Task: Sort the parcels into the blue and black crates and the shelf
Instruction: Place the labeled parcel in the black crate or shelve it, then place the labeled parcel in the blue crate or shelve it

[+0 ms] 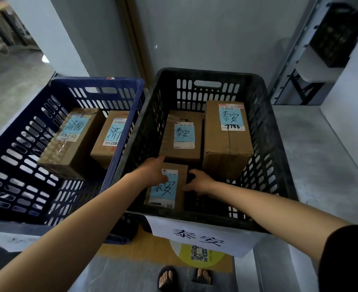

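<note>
1. Both bare forearms reach forward and down into the black crate [258, 114], converging on one small parcel [167, 192].
2. The left hand [152, 170] lies over the small parcel's far left corner, thumb stretched along its far edge, gripping it there.
3. The right hand [199, 182] grips the right side, fingers curled against that face.
4. The small parcel is a brown carton with a white shipping label and a blue note with black handwriting, partly covered by the left hand.
5. It is at the black crate's near edge, left of centre; whether it rests on the bottom cannot be told.
6. Beyond it stand a middle parcel [182, 140] and, to the right, a tall parcel [228, 144], both with blue notes.
7. The blue crate [98, 81], touching the black crate's left side, holds a taped parcel [68, 148] and a plain parcel [106, 144].
8. A handwritten paper sign [199, 237] hangs on the black crate's near wall.
9. The shelf [296, 76] stands beyond the black crate's far right corner.
</note>
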